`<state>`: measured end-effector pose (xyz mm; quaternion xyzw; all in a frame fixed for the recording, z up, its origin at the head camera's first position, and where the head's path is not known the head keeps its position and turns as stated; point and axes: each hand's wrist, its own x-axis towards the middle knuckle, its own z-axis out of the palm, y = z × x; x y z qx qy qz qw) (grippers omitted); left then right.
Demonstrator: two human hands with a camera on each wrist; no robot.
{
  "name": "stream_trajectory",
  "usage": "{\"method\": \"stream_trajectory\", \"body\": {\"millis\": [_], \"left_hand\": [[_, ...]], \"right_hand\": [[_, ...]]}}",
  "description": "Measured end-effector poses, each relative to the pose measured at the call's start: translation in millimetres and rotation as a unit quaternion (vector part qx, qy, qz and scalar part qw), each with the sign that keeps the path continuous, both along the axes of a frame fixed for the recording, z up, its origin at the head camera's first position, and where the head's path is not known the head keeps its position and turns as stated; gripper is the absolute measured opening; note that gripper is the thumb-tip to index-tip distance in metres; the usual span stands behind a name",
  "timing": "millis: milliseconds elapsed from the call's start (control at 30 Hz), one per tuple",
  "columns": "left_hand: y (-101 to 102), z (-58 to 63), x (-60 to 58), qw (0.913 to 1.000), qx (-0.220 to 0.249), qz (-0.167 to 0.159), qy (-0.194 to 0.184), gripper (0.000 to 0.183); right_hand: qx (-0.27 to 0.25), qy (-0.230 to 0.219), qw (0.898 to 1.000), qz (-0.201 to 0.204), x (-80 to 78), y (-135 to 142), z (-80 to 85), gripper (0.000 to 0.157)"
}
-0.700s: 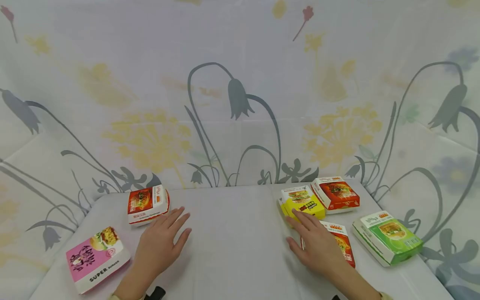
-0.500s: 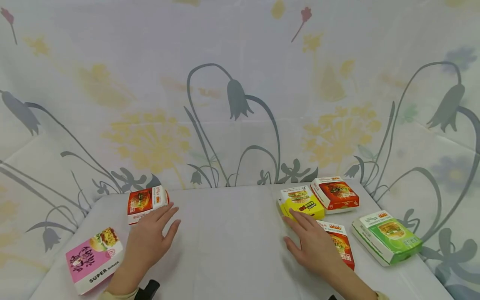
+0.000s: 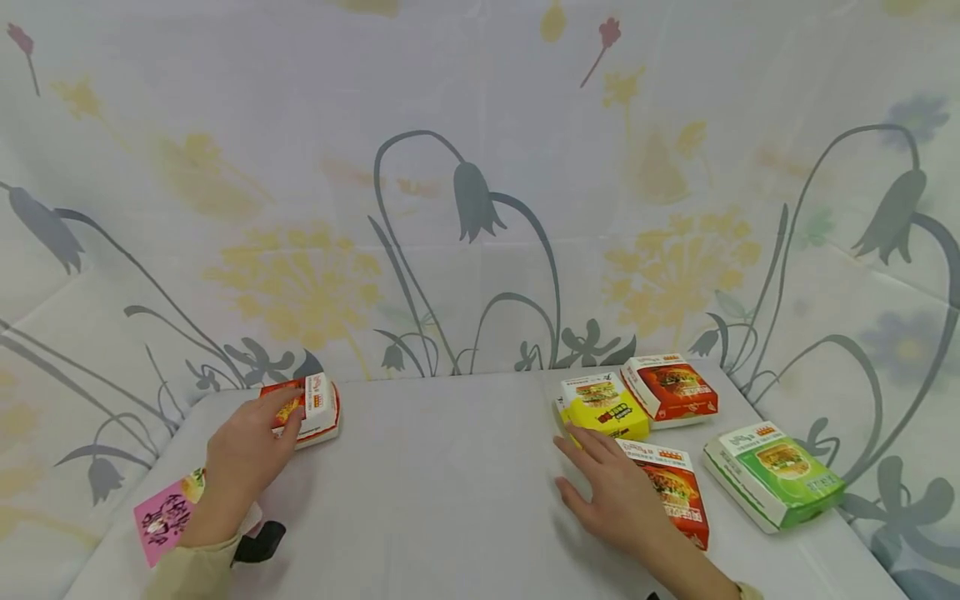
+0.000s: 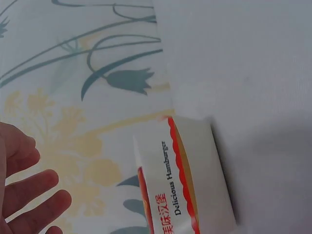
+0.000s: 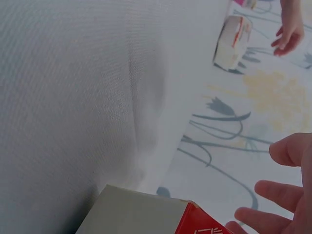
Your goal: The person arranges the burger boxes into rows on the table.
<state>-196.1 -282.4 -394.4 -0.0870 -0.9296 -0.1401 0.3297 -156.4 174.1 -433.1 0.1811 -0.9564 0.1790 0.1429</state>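
Observation:
My left hand [image 3: 243, 450] is over the left side of a red-and-white hamburger box [image 3: 322, 408] at the table's back left. In the left wrist view, its relaxed fingers [image 4: 36, 195] are apart from that box [image 4: 170, 185], whose side reads "Delicious Hamburger". A pink burger box [image 3: 165, 521] lies partly hidden under the left forearm. With fingers spread, my right hand [image 3: 618, 496] hovers beside another red hamburger box [image 3: 678, 492], partly covering it. Its fingertips are close to a yellow burger box [image 3: 603, 404]; whether they touch it, I cannot tell. Neither hand holds anything.
Behind the yellow box, at the back right, lies one more red burger box [image 3: 671, 387]. A green burger box [image 3: 776, 475] sits near the right edge. White cloth covers the table [image 3: 450, 483], and a flower-printed curtain [image 3: 480, 275] rises behind it.
My left hand has moved left, from in front of the back-left hamburger box to over its left side, and now covers part of the pink box. The right hand has shifted slightly left and nearer.

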Motion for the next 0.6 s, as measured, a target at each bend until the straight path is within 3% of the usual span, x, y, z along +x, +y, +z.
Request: {"method": "stream_trajectory", "body": {"millis": [200,300,467,600], "left_hand": [[-25,2.6,-15.9,0.9984,0.038,0.022,-0.036,0.027],[-35,2.2,-22.1,0.9946,0.061,0.043,-0.073,0.029],[-45,-0.1,-30.5,0.9817,0.091,0.074,-0.15,0.041],[-49,-3.0,-37.2,0.9694,0.117,0.072,-0.204,0.048]], "right_hand": [[-0.006,-0.008,1.0,0.004,0.0,-3,-0.2,0.055],[-0.008,-0.009,1.0,0.005,0.2,-3,0.1,0.055],[-0.009,-0.01,1.0,0.004,0.3,-4,1.2,0.055],[-0.014,-0.014,1.0,0.004,0.1,-5,1.6,0.054]]}}
